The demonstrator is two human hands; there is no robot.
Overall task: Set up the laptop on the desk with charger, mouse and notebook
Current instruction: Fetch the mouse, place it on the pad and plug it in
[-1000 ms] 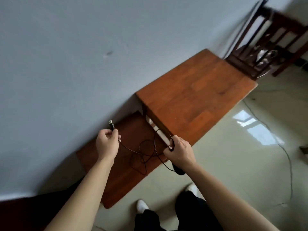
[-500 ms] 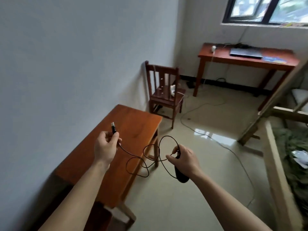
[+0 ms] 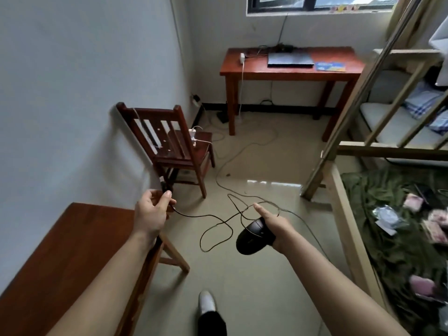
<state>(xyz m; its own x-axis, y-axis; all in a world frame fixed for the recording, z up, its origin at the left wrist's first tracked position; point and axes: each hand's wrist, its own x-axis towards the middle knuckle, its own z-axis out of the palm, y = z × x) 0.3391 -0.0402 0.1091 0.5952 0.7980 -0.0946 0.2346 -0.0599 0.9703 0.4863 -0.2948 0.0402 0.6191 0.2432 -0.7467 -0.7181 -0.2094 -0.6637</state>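
Observation:
My right hand [image 3: 274, 226] grips a black wired mouse [image 3: 252, 236] in the air over the floor. Its thin black cable [image 3: 213, 219] hangs in loops across to my left hand [image 3: 152, 212], which pinches the plug end. At the far wall stands a red-brown desk [image 3: 242, 70]. On it lie a closed dark laptop [image 3: 289, 59], a blue notebook [image 3: 331, 66] to its right, and a white charger [image 3: 242, 58] near the left edge with its white cord hanging down.
A low wooden table [image 3: 60, 258] sits at my lower left against the wall. A dark wooden chair [image 3: 174, 151] stands ahead on the left. Cables trail across the floor [image 3: 242, 151]. A bunk bed frame [image 3: 344, 209] fills the right side.
I have turned away from the low table toward the far desk. Both hands still hold the mouse and its cable, carried forward and off the table.

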